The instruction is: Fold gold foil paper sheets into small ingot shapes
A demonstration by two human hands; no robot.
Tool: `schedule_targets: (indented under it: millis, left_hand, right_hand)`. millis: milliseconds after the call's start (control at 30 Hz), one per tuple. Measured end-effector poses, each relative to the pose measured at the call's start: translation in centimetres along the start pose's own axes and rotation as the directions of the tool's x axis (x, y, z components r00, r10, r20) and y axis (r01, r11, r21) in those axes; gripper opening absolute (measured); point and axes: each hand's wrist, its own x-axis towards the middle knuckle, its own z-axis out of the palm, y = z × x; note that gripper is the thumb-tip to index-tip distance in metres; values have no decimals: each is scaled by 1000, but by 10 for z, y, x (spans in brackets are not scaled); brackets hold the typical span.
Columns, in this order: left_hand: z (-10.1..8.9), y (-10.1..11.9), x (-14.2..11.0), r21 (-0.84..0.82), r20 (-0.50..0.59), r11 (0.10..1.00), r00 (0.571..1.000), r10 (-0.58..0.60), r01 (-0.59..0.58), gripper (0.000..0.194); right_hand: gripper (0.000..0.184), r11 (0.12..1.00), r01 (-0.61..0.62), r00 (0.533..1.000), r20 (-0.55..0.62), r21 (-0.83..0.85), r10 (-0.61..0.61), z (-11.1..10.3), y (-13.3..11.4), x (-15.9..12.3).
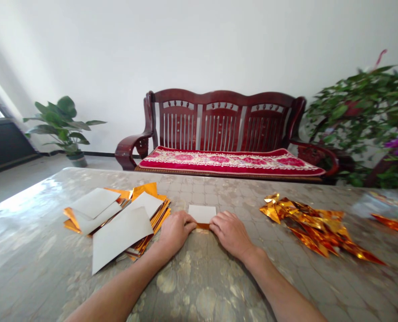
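- Paper [202,213], one small rectangular sheet, lay on the table [199,281] straight ahead of you, between your two hands, its matte white face up and one shiny gold strip along its near edge
- Your left hand [175,228] pinched that strip at its left end, thumb and fingers together
- Your right hand [230,230] gripped the right end with curled fingers; its thumb could not be made out
- One pile [121,239] spread out to the left of your left hand: four smooth white faces showed on top, with gold foil edges fanned beneath, too many to count
- One heap [309,223] lay right of your right hand, made of crinkled, mirror-bright gold foil with pointed ends, the pieces overlapping too closely to count
- One clear, wrinkled plastic bag [383,203] sat farther right, near an orange-gold foil piece [395,224]
- Under your arms, the table had a glossy surface with a mottled floral pattern
- One dark red, polished wooden bench [220,120] stood beyond, with three slatted back panels and one red-bordered cloth [232,161] bearing four pink flowers
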Motion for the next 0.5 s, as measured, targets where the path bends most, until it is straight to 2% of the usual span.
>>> schedule_targets:
  millis: [133, 333, 500]
  left_hand:
    - [-3, -3, 4, -47, 35, 995, 995, -88, 90, 21]
    - [-4, -4, 8, -57, 44, 994, 995, -87, 89, 28]
    - [-3, -6, 10, -41, 2, 994, 995, -98, 98, 29]
  right_hand:
    - [17, 998, -49, 998, 31, 34, 48, 2, 2, 4]
    - [12, 987, -139, 989, 58, 84, 134, 0, -1, 6]
    - [11, 985, -165, 985, 58, 59, 161, -1, -4, 8]
